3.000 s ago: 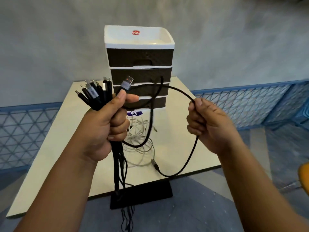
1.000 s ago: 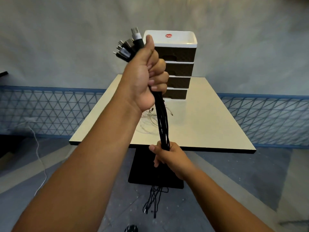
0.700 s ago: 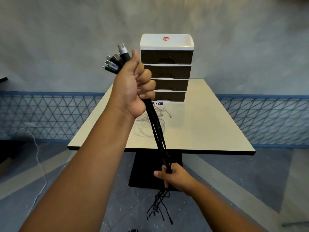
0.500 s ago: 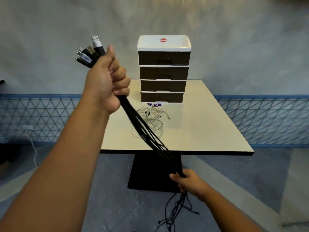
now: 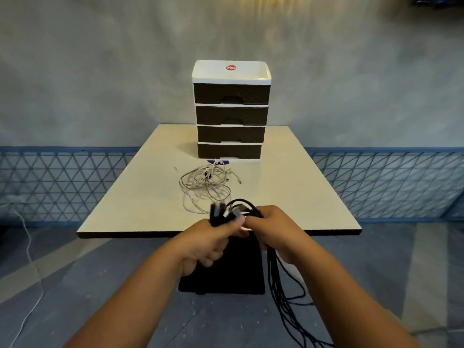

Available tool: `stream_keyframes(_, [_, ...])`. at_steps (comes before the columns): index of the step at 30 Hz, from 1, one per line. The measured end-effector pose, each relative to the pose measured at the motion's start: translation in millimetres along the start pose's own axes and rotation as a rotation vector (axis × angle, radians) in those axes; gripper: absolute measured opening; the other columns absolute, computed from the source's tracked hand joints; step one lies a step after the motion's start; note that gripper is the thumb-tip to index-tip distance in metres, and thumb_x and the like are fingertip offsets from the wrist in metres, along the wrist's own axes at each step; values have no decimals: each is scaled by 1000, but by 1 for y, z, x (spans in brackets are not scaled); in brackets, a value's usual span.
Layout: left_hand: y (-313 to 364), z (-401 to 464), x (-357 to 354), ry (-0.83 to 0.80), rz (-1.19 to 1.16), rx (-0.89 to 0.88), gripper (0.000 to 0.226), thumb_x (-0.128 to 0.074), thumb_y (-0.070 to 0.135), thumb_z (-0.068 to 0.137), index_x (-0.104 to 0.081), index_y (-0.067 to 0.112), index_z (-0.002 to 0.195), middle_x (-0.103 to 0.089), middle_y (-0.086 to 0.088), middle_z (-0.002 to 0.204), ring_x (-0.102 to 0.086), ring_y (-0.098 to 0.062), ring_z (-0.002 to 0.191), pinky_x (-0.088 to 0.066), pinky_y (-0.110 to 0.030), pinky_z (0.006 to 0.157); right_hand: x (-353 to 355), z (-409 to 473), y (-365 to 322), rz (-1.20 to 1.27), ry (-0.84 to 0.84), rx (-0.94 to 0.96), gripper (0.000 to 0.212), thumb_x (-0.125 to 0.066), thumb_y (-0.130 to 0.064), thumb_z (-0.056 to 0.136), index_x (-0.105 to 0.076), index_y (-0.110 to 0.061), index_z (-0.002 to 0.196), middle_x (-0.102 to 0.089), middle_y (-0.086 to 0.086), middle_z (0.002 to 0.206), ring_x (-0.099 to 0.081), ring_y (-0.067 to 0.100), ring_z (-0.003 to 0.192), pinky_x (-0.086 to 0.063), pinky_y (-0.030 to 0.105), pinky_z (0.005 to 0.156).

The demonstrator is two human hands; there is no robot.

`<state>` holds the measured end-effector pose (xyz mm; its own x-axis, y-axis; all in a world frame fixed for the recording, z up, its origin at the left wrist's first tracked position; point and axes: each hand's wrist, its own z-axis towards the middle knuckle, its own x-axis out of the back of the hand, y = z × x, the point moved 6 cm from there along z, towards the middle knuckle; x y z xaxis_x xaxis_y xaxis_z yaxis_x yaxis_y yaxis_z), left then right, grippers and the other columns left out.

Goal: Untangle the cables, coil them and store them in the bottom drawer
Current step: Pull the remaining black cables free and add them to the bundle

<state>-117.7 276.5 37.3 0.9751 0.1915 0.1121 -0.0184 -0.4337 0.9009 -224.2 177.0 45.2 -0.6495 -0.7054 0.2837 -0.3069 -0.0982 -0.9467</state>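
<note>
Black cables [image 5: 281,285]: thin, matte, bundled; blurred plug ends stick up above left hand [image 5: 208,243], slack strands hang from right hand [image 5: 275,233] toward floor. Both grips clamped on bundle, just off tabletop [image 5: 313,197] near edge. White cables [image 5: 204,188]: thin, glossy tangle at tabletop centre. Drawer unit [image 5: 231,111]: white frame, four dark textured drawers, at far edge; bottom drawer [image 5: 229,151] closed. Tabletop cream, smooth, square. Grey plaster wall, blue lattice fence [image 5: 384,184], grey tiled floor.
</note>
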Motion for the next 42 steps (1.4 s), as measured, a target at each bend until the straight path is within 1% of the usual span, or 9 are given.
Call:
stream_keyframes(3, [8, 4, -2, -52, -366, 10, 51, -68, 65, 63, -73, 18, 80, -15, 8, 54, -7, -5, 45, -3, -19, 43, -9, -8, -9, 11, -183, 65, 3, -57, -13, 94, -58, -13, 92, -43, 1, 60, -39, 14, 52, -35, 29, 51])
stream_keyframes(7, [22, 15, -6, 76, -288, -17, 45, -78, 57, 64, -61, 15, 69, -42, -3, 54, -26, -9, 42, -9, -15, 36, -20, -16, -18, -82, -365, 150, 20, -53, -18, 100, -52, 1, 106, -49, 14, 78, -46, 19, 66, -43, 34, 66])
stream_keyframes(10, [40, 18, -2, 204, -254, -84, 24, -76, 31, 77, -66, 10, 81, -48, -9, 54, -32, -13, 36, -17, -13, 33, -22, -13, -24, -104, -335, 243, 20, -52, -23, 101, -52, -7, 114, -61, 19, 81, -57, 27, 77, -48, 35, 83])
stream_keyframes(12, [59, 16, 8, 290, -260, -158, 10, -69, 21, 81, -65, 12, 77, -39, -1, 44, -27, -10, 31, -19, -13, 34, -21, -10, -25, -2, -270, 302, 10, -54, -21, 100, -55, -12, 103, -62, 11, 75, -58, 17, 74, -47, 28, 77])
stream_keyframes(15, [95, 9, 27, 351, -302, -268, 23, -61, 23, 88, -57, 16, 67, -26, 8, 42, -17, -6, 34, -9, -17, 38, -19, -6, -15, 228, -188, 284, 18, -59, -30, 96, -59, -14, 88, -63, 9, 77, -57, 12, 70, -44, 24, 68])
stream_keyframes(20, [158, -7, 58, 364, -313, -436, 27, -56, 26, 93, -55, 18, 68, -27, 10, 46, -17, -6, 38, -12, -20, 36, -31, -3, -3, 117, -154, 355, 40, -45, -39, 102, -60, -7, 83, -67, 6, 80, -60, 25, 82, -45, 37, 84])
stream_keyframes(24, [192, -18, 76, 393, -308, -529, 27, -55, 25, 93, -54, 18, 67, -25, 8, 49, -15, -6, 39, -13, -20, 35, -43, 4, 21, 58, -133, 315, 37, -39, -33, 105, -64, -9, 91, -72, 4, 94, -64, 26, 96, -46, 43, 95])
stream_keyframes(36, [220, -21, 98, 462, -418, -629, 27, -55, 22, 92, -52, 17, 65, -25, 7, 49, -13, -7, 39, -14, -19, 35, -72, 11, 96, -219, -294, 67, 28, -36, -27, 105, -49, -32, 130, -64, -11, 124, -58, 3, 113, -42, 24, 101])
stream_keyframes(42, [222, -22, 90, 424, -367, -636, 26, -56, 23, 92, -52, 17, 68, -24, 5, 53, -14, -7, 40, -15, -20, 35, -20, 12, 55, -627, -384, 5, 100, -75, -61, 72, -26, -29, 153, -39, -7, 153, -43, 16, 136, -36, 36, 113])
